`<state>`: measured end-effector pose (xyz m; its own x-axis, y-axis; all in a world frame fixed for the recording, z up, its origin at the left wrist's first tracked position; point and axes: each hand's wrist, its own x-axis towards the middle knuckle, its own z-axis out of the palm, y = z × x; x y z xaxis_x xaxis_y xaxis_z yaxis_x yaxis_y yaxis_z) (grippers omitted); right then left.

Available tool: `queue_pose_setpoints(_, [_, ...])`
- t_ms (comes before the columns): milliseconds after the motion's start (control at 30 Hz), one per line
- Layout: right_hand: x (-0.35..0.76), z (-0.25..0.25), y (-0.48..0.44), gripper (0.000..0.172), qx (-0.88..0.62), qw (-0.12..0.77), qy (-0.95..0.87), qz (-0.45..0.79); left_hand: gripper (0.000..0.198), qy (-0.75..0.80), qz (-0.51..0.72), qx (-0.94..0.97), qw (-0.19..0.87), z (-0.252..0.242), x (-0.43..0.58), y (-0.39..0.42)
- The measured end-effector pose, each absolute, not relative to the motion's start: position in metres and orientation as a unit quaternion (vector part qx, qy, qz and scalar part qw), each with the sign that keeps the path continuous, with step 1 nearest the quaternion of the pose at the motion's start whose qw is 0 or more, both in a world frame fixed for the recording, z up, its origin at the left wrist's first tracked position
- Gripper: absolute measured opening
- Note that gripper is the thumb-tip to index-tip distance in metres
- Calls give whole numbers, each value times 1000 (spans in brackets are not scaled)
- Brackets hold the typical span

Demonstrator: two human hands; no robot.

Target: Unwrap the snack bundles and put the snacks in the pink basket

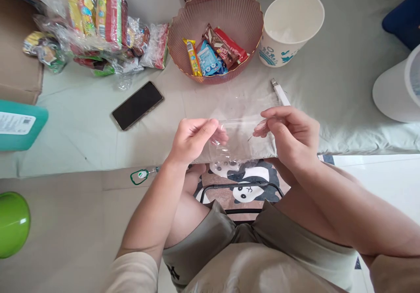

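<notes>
Both my hands hold a clear plastic bag (pixel 241 128) over the near edge of a cloth-covered surface (pixel 337 91). My left hand (pixel 192 139) pinches the bag's left edge with thumb and fingers closed. My right hand (pixel 290 131) pinches its right edge the same way. The bag looks empty and see-through. Beyond it stands a pink ribbed bowl (pixel 229 8) holding several wrapped snacks (pixel 215 52).
A black phone (pixel 138 104) lies left of the bag. A heap of bagged snacks (pixel 98 26) sits at the back left. A white paper bucket (pixel 288 28) stands right of the bowl, a white utility knife (pixel 279 92) near it. A teal box (pixel 19 124) and green ball (pixel 13 223) are at left.
</notes>
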<state>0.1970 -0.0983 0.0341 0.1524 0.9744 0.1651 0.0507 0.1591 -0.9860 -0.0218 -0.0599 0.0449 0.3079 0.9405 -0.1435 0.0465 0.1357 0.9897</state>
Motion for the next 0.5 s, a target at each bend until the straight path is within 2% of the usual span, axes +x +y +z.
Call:
queue_pose_setpoints(67, [200,33,-101,16,-497,579,-528,373,46,425,404,604,539,45,-23,-61])
queue_pose_setpoints(167, [205,32,-103,14,-484,576,-562,344,42,366,477,700,385,41,-25,-57])
queue_pose_setpoints(200, [206,32,-102,17,-474,571,-575,346,41,352,506,712,336,39,-27,-55])
queue_pose_setpoints(267, [209,30,-98,37,-452,554,-602,355,40,341,545,711,284,33,-30,-50])
queue_pose_setpoints(367, [211,23,-91,64,-434,512,-646,363,38,323,545,697,335,27,-34,-48])
queue_pose_setpoints(500, [208,14,-87,64,-426,479,-658,394,37,265,527,658,468,25,-35,-48])
